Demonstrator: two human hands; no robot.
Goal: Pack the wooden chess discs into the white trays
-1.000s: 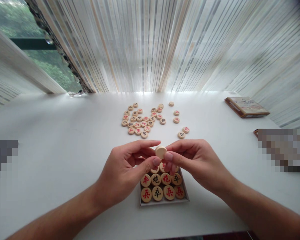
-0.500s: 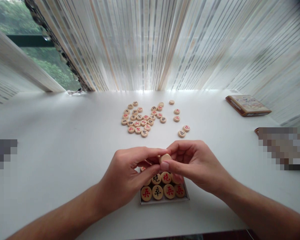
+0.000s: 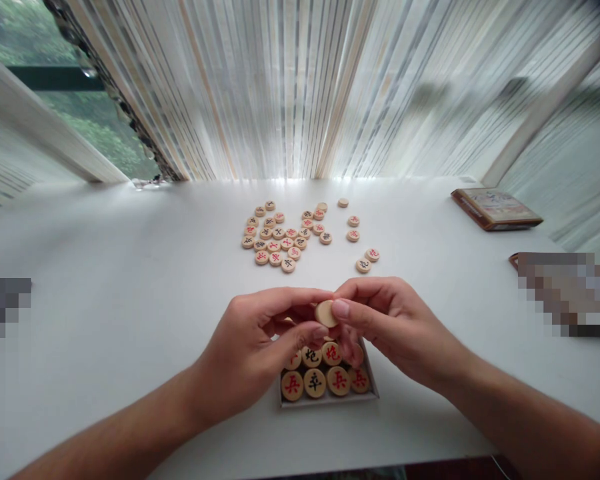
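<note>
A round wooden Chinese chess piece (image 3: 325, 314) is held up between my two hands, its plain unmarked face towards me. My right hand (image 3: 393, 320) pinches it, with the thumb pressed on its right edge. From the other side, my left hand (image 3: 247, 347) curls its index finger and thumb around the piece. Right below the hands is a shallow open box (image 3: 330, 403) with larger-looking pieces in rows, marked in red and black. A black-marked piece (image 3: 315, 384) lies in its front row. My fingers cover the back part of the box.
Farther back on the white table (image 3: 130, 300) lie several loose chess pieces (image 3: 275, 246), mostly face up. Two pieces (image 3: 363, 265) rest just beyond my right hand. A flat brown-edged box (image 3: 497, 208) is at the far right, and a blurred-out object (image 3: 560, 287) lies nearer.
The held piece has shifted slightly left and turned, showing more of its plain face. My right thumb has moved up along its edge. The loose pieces have stayed in place.
</note>
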